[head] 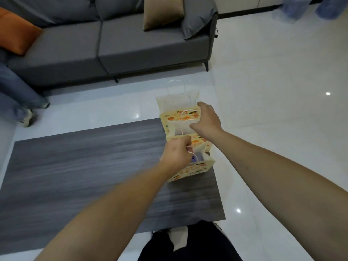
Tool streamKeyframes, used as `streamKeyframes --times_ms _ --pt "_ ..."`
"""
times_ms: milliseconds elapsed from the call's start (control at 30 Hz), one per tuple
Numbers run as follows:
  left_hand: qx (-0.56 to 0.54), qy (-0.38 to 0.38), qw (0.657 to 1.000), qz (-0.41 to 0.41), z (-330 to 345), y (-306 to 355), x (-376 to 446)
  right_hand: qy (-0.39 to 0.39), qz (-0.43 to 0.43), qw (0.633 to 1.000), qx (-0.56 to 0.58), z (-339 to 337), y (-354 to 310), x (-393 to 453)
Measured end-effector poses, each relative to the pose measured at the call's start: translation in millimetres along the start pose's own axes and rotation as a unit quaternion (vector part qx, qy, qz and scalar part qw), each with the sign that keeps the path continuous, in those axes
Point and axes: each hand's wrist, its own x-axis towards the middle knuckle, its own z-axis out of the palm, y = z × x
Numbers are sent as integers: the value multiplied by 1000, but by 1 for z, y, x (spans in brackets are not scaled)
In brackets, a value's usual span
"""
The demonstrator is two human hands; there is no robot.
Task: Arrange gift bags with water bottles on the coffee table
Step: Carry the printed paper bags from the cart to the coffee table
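Three yellow patterned gift bags stand in a row along the right edge of the dark wood-grain coffee table. My left hand grips the white handle of the nearest gift bag, in which something purple shows. My right hand holds the right rim of the middle gift bag, its fingers curled over the edge. The far gift bag stands open behind them with its white handles up. No water bottle can be made out clearly.
A grey sofa with orange, brown and grey cushions stands beyond the table. A seated person's leg and shoe are at the left. Glossy white floor lies to the right. My dark trousers touch the table's near edge.
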Motion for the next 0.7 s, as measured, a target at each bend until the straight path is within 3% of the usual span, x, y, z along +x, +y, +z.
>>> streamKeyframes --times_ms 100,267,700 --pt "8 -20 1000 9 3 5 11 -53 -10 998 -11 13 -4 20" --pt "8 -15 1000 26 4 5 26 -34 -2 994 105 20 -17 29" --pt "23 -5 999 23 1 -2 44 -46 -11 988 146 13 -45 52"
